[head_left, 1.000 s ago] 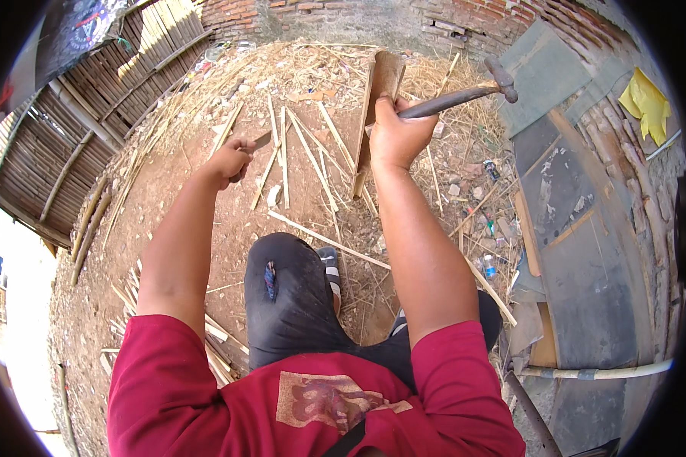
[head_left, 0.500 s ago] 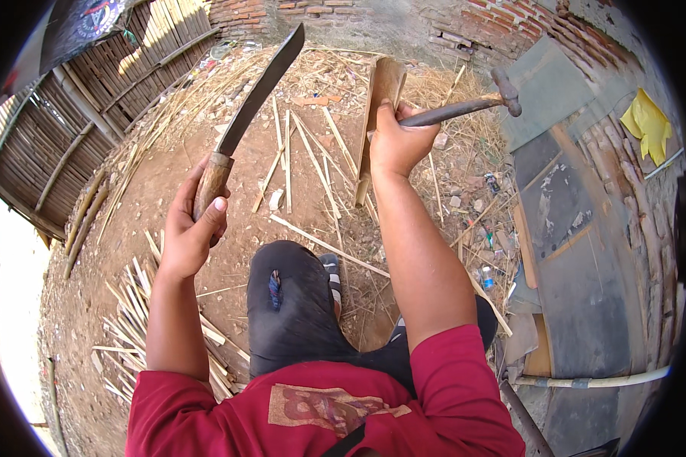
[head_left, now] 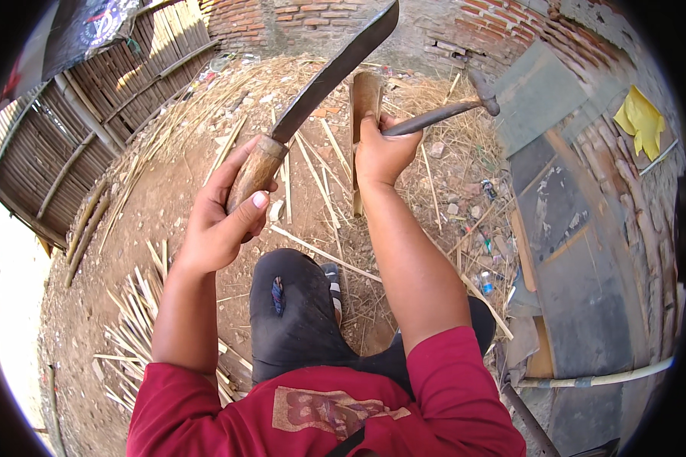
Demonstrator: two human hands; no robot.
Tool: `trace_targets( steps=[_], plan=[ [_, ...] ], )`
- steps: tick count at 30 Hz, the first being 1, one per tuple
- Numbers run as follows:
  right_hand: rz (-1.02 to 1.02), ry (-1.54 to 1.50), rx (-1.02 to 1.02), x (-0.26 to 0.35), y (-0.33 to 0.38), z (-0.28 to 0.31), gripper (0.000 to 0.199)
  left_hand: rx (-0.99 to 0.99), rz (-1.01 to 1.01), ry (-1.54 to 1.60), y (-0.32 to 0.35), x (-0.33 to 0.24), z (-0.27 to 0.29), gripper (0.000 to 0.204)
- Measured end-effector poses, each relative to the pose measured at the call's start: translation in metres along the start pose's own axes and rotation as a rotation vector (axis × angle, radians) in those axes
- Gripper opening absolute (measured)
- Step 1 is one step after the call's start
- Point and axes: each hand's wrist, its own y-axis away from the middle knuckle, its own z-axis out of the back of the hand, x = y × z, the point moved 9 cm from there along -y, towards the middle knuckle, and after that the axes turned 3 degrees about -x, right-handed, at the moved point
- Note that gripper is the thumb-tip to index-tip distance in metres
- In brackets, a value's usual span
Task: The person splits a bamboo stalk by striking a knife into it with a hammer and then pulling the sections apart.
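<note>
Bright sunlight, sharp focus, fisheye-bent dark edges.

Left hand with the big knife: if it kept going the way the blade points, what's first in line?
The left hand holds the knife with its blade aimed up and away to the right. The tip ends near the brick wall; nothing shows between them. The upright bamboo piece sits just right of that line. Depth is unclear.
</note>
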Motion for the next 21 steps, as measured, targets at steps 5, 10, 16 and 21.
trace_targets(
  steps=[5,10,16,21],
  plan=[
    [0.031,-0.009,-0.026,-0.002,0.001,-0.001,0.048,-0.007,-0.003,-0.116,-0.018,0.006,-0.02,0.069],
    [0.047,-0.054,-0.045,-0.005,-0.002,0.002,0.046,-0.024,0.026,-0.147,-0.024,0.013,-0.021,0.065],
    [0.043,-0.075,-0.064,-0.005,-0.001,0.002,0.045,0.001,0.016,-0.153,-0.023,0.011,-0.02,0.065],
    [0.038,0.0,-0.021,-0.003,0.0,-0.001,0.05,0.0,0.015,-0.213,-0.022,0.008,-0.021,0.065]
  ],
)
